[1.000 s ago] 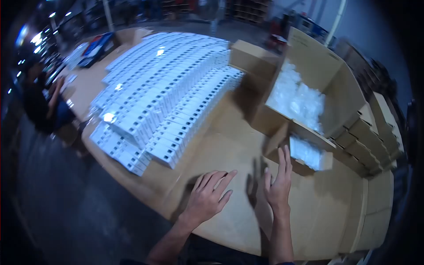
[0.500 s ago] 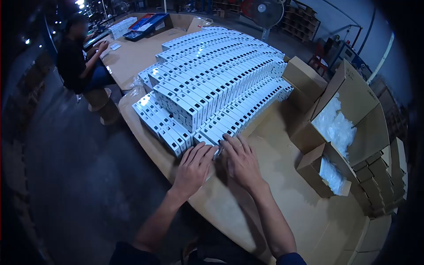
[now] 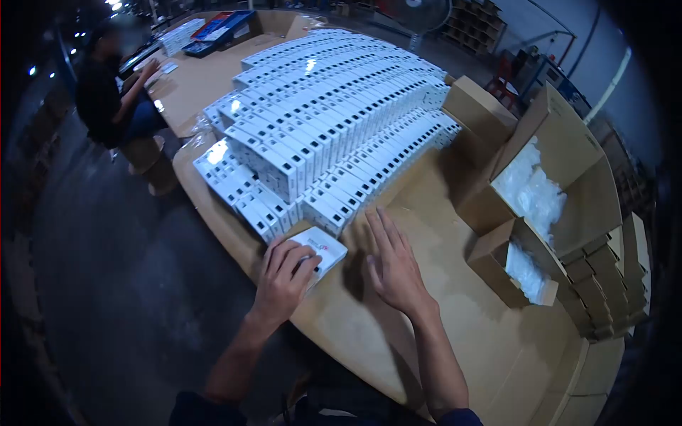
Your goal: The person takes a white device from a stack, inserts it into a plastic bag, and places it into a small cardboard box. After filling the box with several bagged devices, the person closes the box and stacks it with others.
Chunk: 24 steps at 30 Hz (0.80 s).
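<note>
The left hand (image 3: 280, 280) has its grip on one flat, white, rectangular cardboard box (image 3: 325, 246), fingers and thumb spread over its left part. The right hand (image 3: 394, 270), just beside and not touching the box, is wide, its fingers straight and pointing away from the person. The box is at the near end of the stack, over the brown bench (image 3: 455, 284), printed face up, one corner toward the right hand. Its longer visible edge runs from that corner back toward the person and leftward; the hand covers too much to be sure of the long axis.

Just beyond, a tiered stack of white boxes (image 3: 334, 121), too many to count, stands on edge in long rows. To the right are two open brown cartons, one small (image 3: 490, 259) and one large (image 3: 586, 170), both containing translucent plastic. Farther off are one brown carton (image 3: 483, 106), one seated person (image 3: 106, 92) and one fan (image 3: 415, 11).
</note>
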{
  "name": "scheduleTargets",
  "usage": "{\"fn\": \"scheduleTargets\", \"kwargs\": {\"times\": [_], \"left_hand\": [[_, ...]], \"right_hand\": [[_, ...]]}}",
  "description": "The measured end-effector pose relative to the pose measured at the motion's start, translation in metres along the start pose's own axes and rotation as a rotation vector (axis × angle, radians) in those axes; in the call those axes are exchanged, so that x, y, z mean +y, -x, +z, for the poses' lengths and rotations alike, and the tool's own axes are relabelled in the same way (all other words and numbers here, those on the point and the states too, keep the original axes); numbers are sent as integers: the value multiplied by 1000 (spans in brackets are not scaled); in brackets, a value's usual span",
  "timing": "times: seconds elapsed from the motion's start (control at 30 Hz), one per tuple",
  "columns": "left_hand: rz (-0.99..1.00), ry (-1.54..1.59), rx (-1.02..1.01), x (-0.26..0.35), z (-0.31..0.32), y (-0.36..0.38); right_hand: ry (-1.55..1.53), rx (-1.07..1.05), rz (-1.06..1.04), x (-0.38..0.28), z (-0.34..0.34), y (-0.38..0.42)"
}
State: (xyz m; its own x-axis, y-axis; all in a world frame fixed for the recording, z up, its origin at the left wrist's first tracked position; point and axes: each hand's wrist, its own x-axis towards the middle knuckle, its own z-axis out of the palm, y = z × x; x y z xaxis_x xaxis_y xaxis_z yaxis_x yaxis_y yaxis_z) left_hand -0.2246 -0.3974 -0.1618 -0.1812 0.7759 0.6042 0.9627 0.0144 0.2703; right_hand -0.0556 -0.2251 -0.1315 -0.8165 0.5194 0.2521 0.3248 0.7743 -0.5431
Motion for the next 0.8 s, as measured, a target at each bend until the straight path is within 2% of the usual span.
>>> {"fn": "scheduleTargets", "kwargs": {"times": [0.1, 0.2, 0.23, 0.33, 0.37, 0.47, 0.53, 0.57, 0.6, 0.67, 0.73, 0.8], "left_hand": [[44, 111, 35, 22, 2, 2], [161, 239, 107, 51, 16, -12], [213, 265, 140, 59, 20, -21], [321, 395, 114, 94, 35, -60], [356, 465, 106, 107, 42, -76], [442, 623, -178, 141, 40, -140], [524, 608, -250, 154, 48, -186], [616, 505, -146, 161, 58, -210], [669, 404, -132, 165, 70, -237], [808, 156, -67, 175, 98, -289], [928, 30, -50, 187, 127, -334], [988, -279, -157, 195, 156, -361]], "right_hand": [[-282, -75, 129, 11, -32, 30], [-792, -338, 400, 17, -72, 56], [-799, -291, 308, 25, -72, 66], [-1229, -100, 266, 30, -89, 85], [-1176, 62, 297, 22, -105, 87], [-894, 384, 215, 51, -129, 97], [-847, 476, 264, 69, -159, 106], [-843, 476, 317, 80, -176, 113], [-838, 473, 366, 90, -195, 114], [-444, 653, 227, 101, -223, 107], [-359, 715, 228, 113, -250, 102], [-215, 718, 285, 126, -272, 97]]}}
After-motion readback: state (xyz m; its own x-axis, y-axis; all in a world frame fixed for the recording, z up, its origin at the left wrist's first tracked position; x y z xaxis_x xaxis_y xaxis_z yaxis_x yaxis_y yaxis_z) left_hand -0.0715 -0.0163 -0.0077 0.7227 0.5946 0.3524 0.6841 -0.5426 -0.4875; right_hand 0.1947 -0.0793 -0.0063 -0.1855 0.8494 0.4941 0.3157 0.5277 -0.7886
